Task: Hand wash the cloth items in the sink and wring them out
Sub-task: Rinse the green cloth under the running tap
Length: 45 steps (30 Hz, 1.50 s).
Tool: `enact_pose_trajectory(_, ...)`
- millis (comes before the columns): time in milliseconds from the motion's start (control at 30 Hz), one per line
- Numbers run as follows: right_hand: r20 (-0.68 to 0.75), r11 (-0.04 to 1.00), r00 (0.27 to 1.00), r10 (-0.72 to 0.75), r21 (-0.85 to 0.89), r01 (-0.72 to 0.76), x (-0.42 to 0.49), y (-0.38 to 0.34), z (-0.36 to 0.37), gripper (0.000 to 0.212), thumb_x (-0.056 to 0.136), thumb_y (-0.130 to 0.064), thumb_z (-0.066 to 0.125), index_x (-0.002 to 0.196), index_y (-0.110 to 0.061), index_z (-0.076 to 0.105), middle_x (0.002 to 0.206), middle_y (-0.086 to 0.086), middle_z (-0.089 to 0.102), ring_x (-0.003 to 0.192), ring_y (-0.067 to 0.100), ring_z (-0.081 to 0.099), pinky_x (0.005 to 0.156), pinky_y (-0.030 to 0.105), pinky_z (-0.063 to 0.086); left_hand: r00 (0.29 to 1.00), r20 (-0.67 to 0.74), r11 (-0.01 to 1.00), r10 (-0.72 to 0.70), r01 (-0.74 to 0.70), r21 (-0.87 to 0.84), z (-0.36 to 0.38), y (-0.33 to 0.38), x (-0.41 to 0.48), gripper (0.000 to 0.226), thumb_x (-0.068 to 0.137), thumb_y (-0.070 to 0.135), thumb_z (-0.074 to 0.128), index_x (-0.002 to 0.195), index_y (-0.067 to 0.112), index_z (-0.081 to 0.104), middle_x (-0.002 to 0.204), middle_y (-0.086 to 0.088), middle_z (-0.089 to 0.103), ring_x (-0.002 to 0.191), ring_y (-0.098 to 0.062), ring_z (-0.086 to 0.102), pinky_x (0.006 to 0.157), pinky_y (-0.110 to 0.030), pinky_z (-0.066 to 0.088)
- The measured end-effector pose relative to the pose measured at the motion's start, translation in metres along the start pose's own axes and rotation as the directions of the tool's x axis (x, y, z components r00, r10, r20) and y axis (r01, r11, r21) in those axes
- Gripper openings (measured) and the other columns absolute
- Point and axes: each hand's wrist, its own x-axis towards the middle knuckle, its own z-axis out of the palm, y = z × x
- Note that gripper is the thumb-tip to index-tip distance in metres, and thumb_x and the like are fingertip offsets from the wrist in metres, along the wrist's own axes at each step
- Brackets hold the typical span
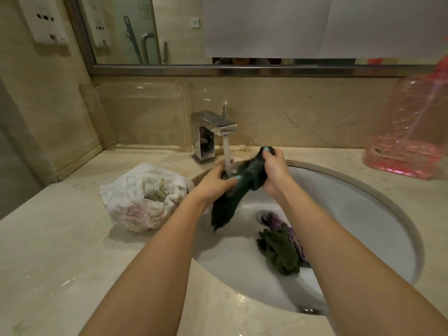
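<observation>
A dark cloth [244, 183] is hanging over the back part of the sink [358, 214], stretched between both hands just under the faucet [213, 129]. The left hand [215, 181] is gripping the cloth's middle, with its fingers curling round the fabric and its thumb pressing across the front. The stream of water [226, 151] is falling onto those fingers and the cloth there. The right hand [275, 168] is clenching the upper end of the same cloth, and a bunched tip is sticking out above the fist. The cloth's loose lower end is dangling toward the basin's left side, below the left wrist.

Lower in the basin, a green cloth [278, 255] is lying crumpled, touching a purple cloth [277, 221] that is reaching up to the drain [261, 215]. The right forearm is crossing over part of both.

On the counter [60, 251], a white bundle [145, 197] of crumpled fabric is sitting just beside the sink's left rim, with pale green and pink patches showing in it. A clear plastic tray [145, 112] is leaning against the wall behind it, left of the faucet. A pink plastic bag [407, 141] is standing at the far right of the counter, well apart from the hands. A mirror [145, 27] is running along the wall above.
</observation>
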Motion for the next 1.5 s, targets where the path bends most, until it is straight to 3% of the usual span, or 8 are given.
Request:
enact_pose_trajectory(233, 0.003, 0.957, 0.999, 0.046, 0.287, -0.045, -0.001, -0.018, -0.005, 0.024, 0.099, -0.034, 0.052, 0.115, -0.017, 0.057, 0.116, 0.016, 0.059, 0.107, 0.030, 0.059, 0.096, 0.049, 0.050, 0.924, 0.217, 0.949, -0.315, 0.305, 0.081, -0.006, 0.000, -0.007, 0.046, 0.092, 0.042, 0.061, 0.129, 0.015, 0.052, 0.117, -0.009, 0.061, 0.106, -0.026, 0.061, 0.092, -0.049, 0.054)
enact_pose_trajectory(400, 0.046, 0.925, 0.996, 0.079, 0.368, -0.091, -0.011, -0.025, -0.004, 0.032, 0.094, -0.043, 0.057, 0.100, -0.012, 0.061, 0.099, 0.013, 0.062, 0.092, 0.027, 0.061, 0.084, 0.040, 0.053, 0.959, 0.225, 0.866, -0.174, 0.258, -0.429, -0.004, 0.006, -0.003, 0.037, 0.101, 0.035, 0.047, 0.135, 0.022, 0.044, 0.129, -0.015, 0.054, 0.115, -0.040, 0.057, 0.084, -0.059, 0.055)
enact_pose_trajectory(500, 0.060, 0.997, 0.998, 0.014, 0.080, -0.019, -0.018, -0.007, 0.008, 0.027, 0.097, -0.041, 0.053, 0.102, -0.016, 0.059, 0.106, 0.012, 0.062, 0.098, 0.028, 0.063, 0.086, 0.043, 0.055, 0.995, 0.051, 0.765, -0.089, 0.101, -0.636, 0.004, 0.013, -0.001, 0.030, 0.103, 0.029, 0.045, 0.132, 0.022, 0.044, 0.133, -0.016, 0.052, 0.112, -0.036, 0.060, 0.081, -0.052, 0.058)
enact_pose_trajectory(600, 0.151, 0.921, 0.974, -0.168, -0.327, 0.209, -0.034, 0.017, 0.027, 0.019, 0.101, -0.031, 0.047, 0.093, -0.020, 0.060, 0.092, 0.001, 0.062, 0.092, 0.020, 0.061, 0.078, 0.032, 0.052, 0.983, -0.165, 0.847, -0.084, -0.017, -0.532, 0.014, 0.017, 0.003, 0.038, 0.105, 0.025, 0.041, 0.142, 0.021, 0.036, 0.131, -0.012, 0.051, 0.116, -0.029, 0.056, 0.086, -0.041, 0.054)
enact_pose_trajectory(833, 0.134, 0.833, 0.937, -0.322, -0.430, 0.347, -0.031, 0.030, 0.042, 0.036, 0.102, -0.029, 0.043, 0.074, -0.017, 0.061, 0.078, 0.006, 0.066, 0.078, 0.020, 0.062, 0.073, 0.034, 0.050, 0.897, -0.430, 0.977, -0.100, 0.006, -0.214, 0.031, 0.018, 0.007, 0.027, 0.103, 0.029, 0.039, 0.096, 0.016, 0.062, 0.107, -0.012, 0.066, 0.100, -0.028, 0.063, 0.094, -0.044, 0.051)
enact_pose_trajectory(1000, -0.015, 0.991, 0.999, -0.052, -0.128, 0.050, -0.018, 0.030, 0.038, 0.034, 0.093, -0.040, 0.049, 0.079, -0.015, 0.068, 0.085, 0.012, 0.069, 0.092, 0.031, 0.067, 0.087, 0.043, 0.053, 0.913, -0.403, 0.978, 0.062, -0.136, -0.158, 0.040, 0.033, -0.013, 0.033, 0.099, 0.022, 0.047, 0.070, 0.015, 0.061, 0.075, -0.008, 0.065, 0.073, -0.019, 0.062, 0.070, -0.032, 0.050)
enact_pose_trajectory(1233, 0.237, 0.791, 0.924, -0.299, -0.480, 0.379, -0.052, 0.023, 0.049, 0.039, 0.096, -0.027, 0.052, 0.064, -0.005, 0.060, 0.062, 0.010, 0.054, 0.064, 0.019, 0.053, 0.064, 0.031, 0.044, 0.914, -0.360, 0.918, -0.185, 0.030, -0.395, 0.013, 0.013, 0.004, 0.031, 0.087, 0.038, 0.050, 0.077, 0.013, 0.066, 0.082, -0.013, 0.066, 0.089, -0.031, 0.065, 0.086, -0.042, 0.053)
enact_pose_trajectory(1500, -0.152, 0.949, 0.972, -0.177, -0.287, 0.128, -0.020, 0.020, 0.026, 0.027, 0.094, -0.024, 0.049, 0.075, -0.011, 0.063, 0.086, 0.014, 0.067, 0.086, 0.031, 0.065, 0.082, 0.042, 0.054, 0.951, -0.302, 0.976, -0.063, -0.005, -0.218, 0.046, 0.036, -0.002, 0.031, 0.101, 0.023, 0.042, 0.077, 0.013, 0.059, 0.077, -0.009, 0.061, 0.073, -0.021, 0.059, 0.069, -0.034, 0.051)
